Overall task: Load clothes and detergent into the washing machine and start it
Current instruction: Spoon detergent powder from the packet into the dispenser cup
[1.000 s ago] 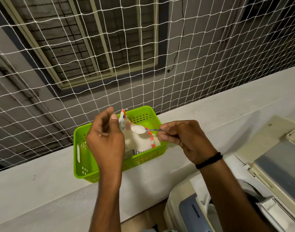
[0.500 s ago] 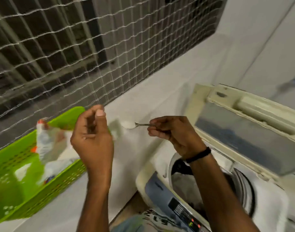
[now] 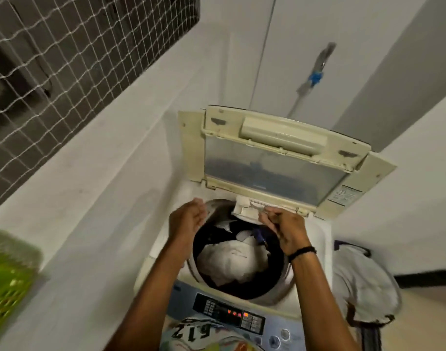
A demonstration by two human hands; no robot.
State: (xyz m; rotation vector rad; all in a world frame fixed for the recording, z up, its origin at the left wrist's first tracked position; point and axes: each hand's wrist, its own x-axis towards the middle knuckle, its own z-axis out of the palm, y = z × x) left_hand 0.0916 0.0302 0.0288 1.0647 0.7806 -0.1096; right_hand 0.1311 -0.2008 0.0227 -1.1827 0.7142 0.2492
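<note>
Well, the washing machine (image 3: 320, 239) fills the centre of the frame, its cream plastic lid (image 3: 275, 158) tipped up behind. Its round drum (image 3: 242, 292) holds clothes (image 3: 232, 259), a crumpled white heap over dark fabric. A pale cloth bag (image 3: 363, 282) slumps at the right edge; the green slotted basket (image 3: 6, 282) is blurred and cut off at lower left. My left hand (image 3: 186, 220) hangs loosely curled over the drum rim, holding nothing. My right hand (image 3: 285, 230) pinches a thin metal spoon (image 3: 256, 206) at the white detergent drawer (image 3: 243, 211) (its bowl too blurred to see).
</note>
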